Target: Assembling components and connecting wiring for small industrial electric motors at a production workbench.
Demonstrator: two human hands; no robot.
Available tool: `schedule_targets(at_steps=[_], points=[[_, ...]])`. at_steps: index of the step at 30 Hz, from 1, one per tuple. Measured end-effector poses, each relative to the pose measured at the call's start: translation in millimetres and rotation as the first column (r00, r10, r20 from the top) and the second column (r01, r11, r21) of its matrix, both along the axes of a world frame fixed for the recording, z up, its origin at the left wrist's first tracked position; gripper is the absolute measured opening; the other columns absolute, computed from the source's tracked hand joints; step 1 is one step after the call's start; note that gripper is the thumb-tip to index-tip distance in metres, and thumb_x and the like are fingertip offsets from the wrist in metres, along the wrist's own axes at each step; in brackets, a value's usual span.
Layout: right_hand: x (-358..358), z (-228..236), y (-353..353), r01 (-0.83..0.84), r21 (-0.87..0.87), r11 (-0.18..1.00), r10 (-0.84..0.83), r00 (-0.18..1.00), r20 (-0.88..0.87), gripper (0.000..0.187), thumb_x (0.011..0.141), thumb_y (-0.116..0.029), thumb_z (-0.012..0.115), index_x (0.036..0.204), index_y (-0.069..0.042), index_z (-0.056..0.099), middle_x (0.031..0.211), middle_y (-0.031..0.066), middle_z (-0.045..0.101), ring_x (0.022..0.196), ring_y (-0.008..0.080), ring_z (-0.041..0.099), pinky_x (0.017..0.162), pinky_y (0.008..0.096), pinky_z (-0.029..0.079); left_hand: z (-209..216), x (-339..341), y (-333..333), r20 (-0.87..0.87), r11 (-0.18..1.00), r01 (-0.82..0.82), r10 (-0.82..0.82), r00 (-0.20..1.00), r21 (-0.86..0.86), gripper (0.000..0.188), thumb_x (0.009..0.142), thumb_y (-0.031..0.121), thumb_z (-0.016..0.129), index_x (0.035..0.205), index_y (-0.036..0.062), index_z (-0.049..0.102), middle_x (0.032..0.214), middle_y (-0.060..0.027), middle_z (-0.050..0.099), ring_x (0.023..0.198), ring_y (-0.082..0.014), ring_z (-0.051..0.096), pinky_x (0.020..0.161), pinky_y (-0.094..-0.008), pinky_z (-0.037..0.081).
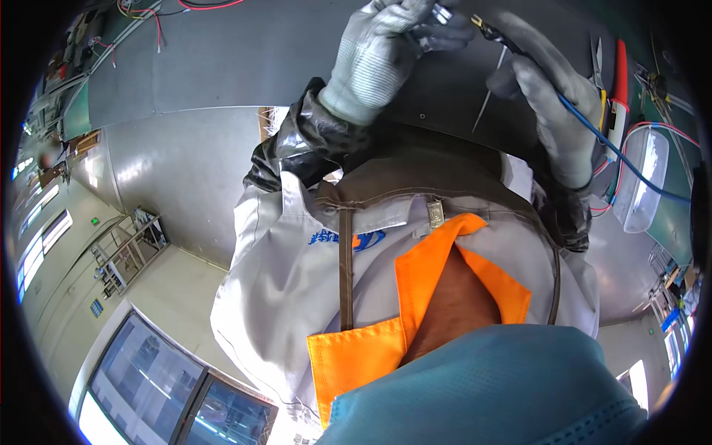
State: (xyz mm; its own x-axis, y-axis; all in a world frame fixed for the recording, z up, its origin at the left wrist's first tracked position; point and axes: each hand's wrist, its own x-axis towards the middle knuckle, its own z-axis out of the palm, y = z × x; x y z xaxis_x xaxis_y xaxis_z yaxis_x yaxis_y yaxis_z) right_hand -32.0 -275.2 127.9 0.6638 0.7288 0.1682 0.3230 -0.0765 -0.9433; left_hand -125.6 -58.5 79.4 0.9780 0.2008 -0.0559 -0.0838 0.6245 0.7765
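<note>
Both your hands are gloved in grey and raised over the dark counter [245,59], near its far edge at the top of the view.

Left hand [382,52]: fingers curled shut around a small silvery metal part [442,12], pinched at the fingertips. The part shows only at its end, so you cannot tell its full shape.

Right hand [552,104]: closed on a blue wire [623,157], held between thumb and fingers. The wire's tip [482,24], with a small yellow-and-dark end, points toward the metal part and sits just beside it; contact cannot be told. The wire trails away from your right hand toward the counter's right edge.

A thin pale rod [491,93] hangs below the right hand's fingers; what it is stays unclear.

At the counter's right edge: a clear plastic tray [639,182], a red-handled tool [620,81], and red wires [630,133] near the tray. More red wire [208,4] lies at the far left corner.
</note>
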Motion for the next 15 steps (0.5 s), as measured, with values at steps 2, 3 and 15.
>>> schedule_targets(at_steps=[2,3,15], points=[[-6,-20,9,0.144,0.106,0.984,-0.159,0.975,0.153,0.04,0.097,-0.017,0.068,0.13,0.005,0.064,0.11,0.0109,0.075,0.065,0.0152,0.071,0.062,0.0248,0.057,2,5,-9,0.019,1.0,-0.018,0.019,1.0,-0.016,0.042,0.107,0.026,0.055,0.129,-0.0087,0.059,0.109,-0.0126,0.072,0.095,-0.0195,0.072,0.084,-0.031,0.057],[-13,-16,13,0.169,0.116,0.979,-0.187,0.968,0.168,0.04,0.097,-0.015,0.066,0.132,0.005,0.063,0.116,0.016,0.075,0.074,0.0183,0.076,0.067,0.0274,0.059,1,7,-10,0.09,0.978,-0.086,0.07,0.994,0.192,0.042,0.107,0.026,0.054,0.129,-0.009,0.059,0.108,-0.0121,0.072,0.095,-0.0186,0.071,0.084,-0.0303,0.057],[-22,-13,18,0.26,-0.067,0.963,-0.177,0.804,0.568,0.039,0.098,-0.011,0.062,0.134,0.005,0.063,0.11,0.0166,0.076,0.076,0.0198,0.076,0.07,0.0294,0.059,-1,5,-15,0.186,0.934,-0.227,0.179,0.966,0.277,0.05,0.105,0.032,0.055,0.125,-0.0136,0.061,0.115,-0.0154,0.073,0.098,-0.0137,0.069,0.088,-0.0245,0.054]])
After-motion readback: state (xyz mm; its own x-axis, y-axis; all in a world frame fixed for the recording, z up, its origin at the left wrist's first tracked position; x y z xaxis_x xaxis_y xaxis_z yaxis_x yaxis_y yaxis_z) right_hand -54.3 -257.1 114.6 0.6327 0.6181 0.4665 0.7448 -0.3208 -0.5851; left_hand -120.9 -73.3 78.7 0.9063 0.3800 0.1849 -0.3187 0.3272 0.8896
